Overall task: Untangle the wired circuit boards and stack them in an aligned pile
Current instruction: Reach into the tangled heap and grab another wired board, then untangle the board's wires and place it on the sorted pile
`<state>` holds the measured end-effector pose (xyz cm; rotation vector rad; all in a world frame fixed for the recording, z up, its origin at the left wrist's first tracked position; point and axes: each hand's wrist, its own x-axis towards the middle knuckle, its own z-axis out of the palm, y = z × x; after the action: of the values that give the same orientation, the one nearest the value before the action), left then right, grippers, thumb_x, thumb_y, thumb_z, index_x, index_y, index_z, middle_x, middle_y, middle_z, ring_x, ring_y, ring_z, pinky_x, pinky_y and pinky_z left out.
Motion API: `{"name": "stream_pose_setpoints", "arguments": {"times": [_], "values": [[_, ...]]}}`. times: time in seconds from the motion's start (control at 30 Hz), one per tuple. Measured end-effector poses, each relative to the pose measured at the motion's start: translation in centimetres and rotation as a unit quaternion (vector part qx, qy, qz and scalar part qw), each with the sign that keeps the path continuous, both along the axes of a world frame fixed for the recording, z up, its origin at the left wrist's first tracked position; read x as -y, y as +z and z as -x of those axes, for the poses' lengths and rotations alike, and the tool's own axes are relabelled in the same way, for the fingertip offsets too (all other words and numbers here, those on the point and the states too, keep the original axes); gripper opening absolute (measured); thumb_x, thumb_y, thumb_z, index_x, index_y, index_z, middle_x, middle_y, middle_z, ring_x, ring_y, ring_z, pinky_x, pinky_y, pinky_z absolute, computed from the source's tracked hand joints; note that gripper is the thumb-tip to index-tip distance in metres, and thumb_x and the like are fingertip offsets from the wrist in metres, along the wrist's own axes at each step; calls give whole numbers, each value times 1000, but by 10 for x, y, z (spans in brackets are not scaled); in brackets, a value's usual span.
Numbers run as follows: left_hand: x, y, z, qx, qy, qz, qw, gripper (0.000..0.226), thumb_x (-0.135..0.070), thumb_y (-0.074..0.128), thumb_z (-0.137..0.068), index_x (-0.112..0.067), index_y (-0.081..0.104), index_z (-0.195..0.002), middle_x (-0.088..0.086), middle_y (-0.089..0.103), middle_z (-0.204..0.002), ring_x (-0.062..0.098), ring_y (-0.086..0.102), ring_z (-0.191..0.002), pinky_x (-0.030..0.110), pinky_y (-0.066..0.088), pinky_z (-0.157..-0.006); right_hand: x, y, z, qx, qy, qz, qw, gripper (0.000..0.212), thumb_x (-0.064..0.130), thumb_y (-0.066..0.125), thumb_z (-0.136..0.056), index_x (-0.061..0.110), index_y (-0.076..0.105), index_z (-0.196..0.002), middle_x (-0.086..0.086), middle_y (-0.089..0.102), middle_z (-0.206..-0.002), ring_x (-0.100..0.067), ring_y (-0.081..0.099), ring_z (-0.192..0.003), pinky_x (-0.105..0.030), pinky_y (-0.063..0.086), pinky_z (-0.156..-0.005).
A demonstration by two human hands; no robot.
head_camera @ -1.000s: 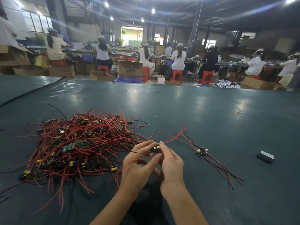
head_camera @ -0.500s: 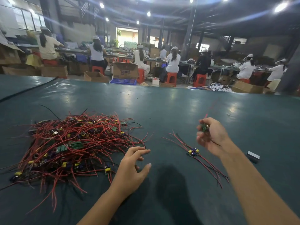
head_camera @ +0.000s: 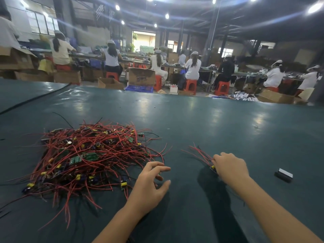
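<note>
Hands first, left to right: the left hand (head_camera: pixel 150 179) hovers spread and empty beside the tangled heap of small green circuit boards with red and black wires (head_camera: pixel 87 155) on the dark green table (head_camera: pixel 201 123). The right hand (head_camera: pixel 229 165) is pressed down on the small sorted pile of boards (head_camera: pixel 213 168); whether it pinches one I cannot tell. Boards look light and rigid, wires springy and snag-prone, so grip board edges rather than leads.
</note>
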<state>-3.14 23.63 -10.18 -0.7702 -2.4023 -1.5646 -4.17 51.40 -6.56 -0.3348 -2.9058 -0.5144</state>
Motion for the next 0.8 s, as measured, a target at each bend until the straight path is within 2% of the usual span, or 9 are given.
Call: {"name": "stream_pose_setpoints", "arguments": {"times": [0.13, 0.27, 0.4, 0.53, 0.6, 0.67, 0.7, 0.8], "values": [[0, 0, 0, 3, 3, -3, 1000, 28, -14, 72, -86, -23, 68, -111, -13, 50, -120, 4, 59, -87, 15, 47, -67, 3, -6, 1, 2, 11, -31, 999, 10, 30, 50, -100, 24, 55, -107, 6, 48, -107, -15, 53, -95, -27, 33, -56], [1, 0, 0, 2, 4, 1, 1000, 27, -15, 72, -86, -23, 68, -112, -13, 50, -120, 5, 60, -86, 19, 50, -69, 3, -9, 1, -6, 18, -35, 999, 15, 33, 43, -104, 25, 55, -109, 6, 38, -100, -14, 44, -87, -26, 35, -57], [1, 1, 1, 1, 5, 4, 1000, 27, -15, 72, -87, -23, 68, -112, -14, 51, -119, 5, 61, -86, 21, 51, -71, 4, -6, -1, -21, 16, -12, 1000, 34, 51, 31, -103, 31, 55, -115, 9, 49, -109, -12, 50, -102, -25, 39, -61], [1, 1, -1, -12, 4, -2, 1000, 26, -15, 70, -87, -23, 68, -112, -13, 53, -117, 5, 60, -87, 24, 52, -71, 11, -1, 0, -13, 6, 17, 1000, 38, 57, 36, -100, 30, 55, -118, 8, 51, -111, -14, 49, -106, -25, 42, -67], [2, 2, -1, -33, 15, -7, 999, 24, -14, 69, -88, -22, 69, -110, -12, 56, -114, 3, 60, -88, 26, 52, -72, 24, 2, -1, -63, 26, 62, 996, 36, 53, 45, -98, 29, 58, -121, 6, 54, -112, -17, 51, -106, -29, 45, -71], [2, 6, 1, -74, 38, -8, 996, 21, -12, 68, -89, -19, 71, -108, -9, 61, -108, 4, 61, -86, 25, 52, -74, 44, 4, -2, -163, 51, 186, 968, 34, 45, 56, -95, 26, 63, -122, 3, 58, -110, -21, 54, -104, -32, 46, -73], [1, 9, 2, -99, 52, -6, 994, 20, -10, 68, -88, -17, 72, -106, -8, 63, -104, 5, 61, -84, 26, 52, -75, 56, 5, -3, -212, 61, 265, 939, 33, 40, 60, -93, 24, 65, -121, 2, 60, -107, -22, 57, -101, -33, 47, -73], [0, 30, 10, -168, 85, -11, 982, 17, -7, 66, -87, -11, 73, -102, -3, 67, -96, 10, 63, -77, 31, 54, -73, 95, 2, -4, -300, 97, 474, 822, 25, 25, 68, -90, 17, 70, -114, 1, 64, -93, -14, 63, -79, -29, 52, -71]]}}
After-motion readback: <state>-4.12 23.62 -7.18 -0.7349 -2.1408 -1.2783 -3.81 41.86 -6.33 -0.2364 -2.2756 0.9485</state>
